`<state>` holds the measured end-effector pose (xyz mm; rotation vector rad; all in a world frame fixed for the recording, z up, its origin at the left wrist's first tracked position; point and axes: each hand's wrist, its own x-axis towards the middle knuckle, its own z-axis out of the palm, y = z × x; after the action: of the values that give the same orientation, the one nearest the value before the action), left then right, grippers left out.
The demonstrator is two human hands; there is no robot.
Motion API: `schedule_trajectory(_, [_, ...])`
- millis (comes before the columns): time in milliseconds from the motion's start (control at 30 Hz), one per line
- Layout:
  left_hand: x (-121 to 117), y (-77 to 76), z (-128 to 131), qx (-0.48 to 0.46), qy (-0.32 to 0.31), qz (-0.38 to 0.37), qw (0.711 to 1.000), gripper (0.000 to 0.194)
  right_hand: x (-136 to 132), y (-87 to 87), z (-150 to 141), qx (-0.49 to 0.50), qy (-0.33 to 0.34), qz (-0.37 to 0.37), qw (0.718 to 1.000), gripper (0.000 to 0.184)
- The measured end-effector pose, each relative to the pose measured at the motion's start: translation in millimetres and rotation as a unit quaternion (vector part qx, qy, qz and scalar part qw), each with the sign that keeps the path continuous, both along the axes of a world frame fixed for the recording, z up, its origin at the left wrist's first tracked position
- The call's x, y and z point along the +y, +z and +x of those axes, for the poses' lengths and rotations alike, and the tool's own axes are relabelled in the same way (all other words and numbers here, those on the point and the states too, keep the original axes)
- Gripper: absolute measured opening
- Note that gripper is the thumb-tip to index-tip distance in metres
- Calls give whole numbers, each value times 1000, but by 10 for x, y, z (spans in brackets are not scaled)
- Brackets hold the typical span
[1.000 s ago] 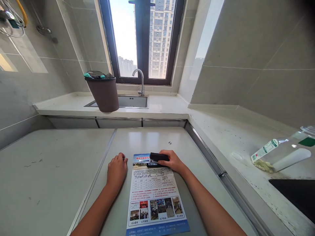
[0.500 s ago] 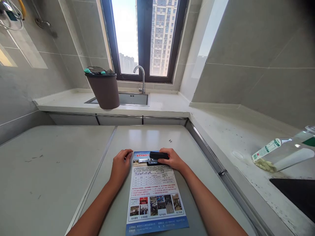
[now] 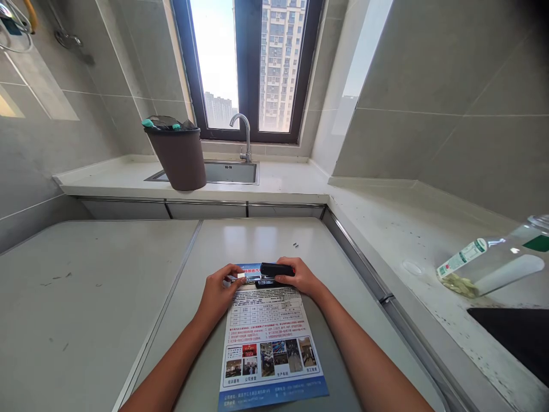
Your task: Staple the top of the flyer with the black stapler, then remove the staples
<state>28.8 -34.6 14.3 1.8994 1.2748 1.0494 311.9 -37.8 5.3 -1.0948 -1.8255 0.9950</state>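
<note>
While both hands work at the far edge of the flyer (image 3: 270,337), we see the right hand (image 3: 300,278) wrapped over the black stapler (image 3: 277,270), its fingers closed around the body and pressing it down onto the top of the sheet. On the other side, the left hand (image 3: 218,292) has its fingers pinched narrow on the shiny metal front of the stapler, right at the flyer's upper left corner. So the stapler sits between the two hands, lying across the top edge of the paper. The flyer runs flat on the desk (image 3: 266,240) from the fingers back along between the two forearms, printed side up with photos along its near end. Just beyond the right fingers, a couple of tiny loose staples (image 3: 295,245) lie on the desk, apart from the stapler. Well past the fingers, a brown bin (image 3: 178,157) stands beside the sink (image 3: 229,171) under the tap (image 3: 244,134) and window (image 3: 249,63). Far off to the right of the fingers, a clear bottle (image 3: 489,266) lies on its side on the counter.
</note>
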Motion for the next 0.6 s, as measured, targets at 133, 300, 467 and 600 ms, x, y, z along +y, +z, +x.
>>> schedule_trajectory(133, [-1,-45,37,0,-28,-33,999,20,1,-7,-9,-7,3,6,1000,34])
schedule_trajectory(300, [-30,-64,83,56,-50,-48,996,20,5,-6,-6,-9,23,7,1000,36])
schedule_trajectory(467, [-22,-59,102,54,-41,-50,996,17,4,4,-2,-13,23,9,1000,36])
schedule_trajectory(600, [-13,-61,98,59,-49,-52,996,18,-2,6,-4,-17,20,11,1000,36])
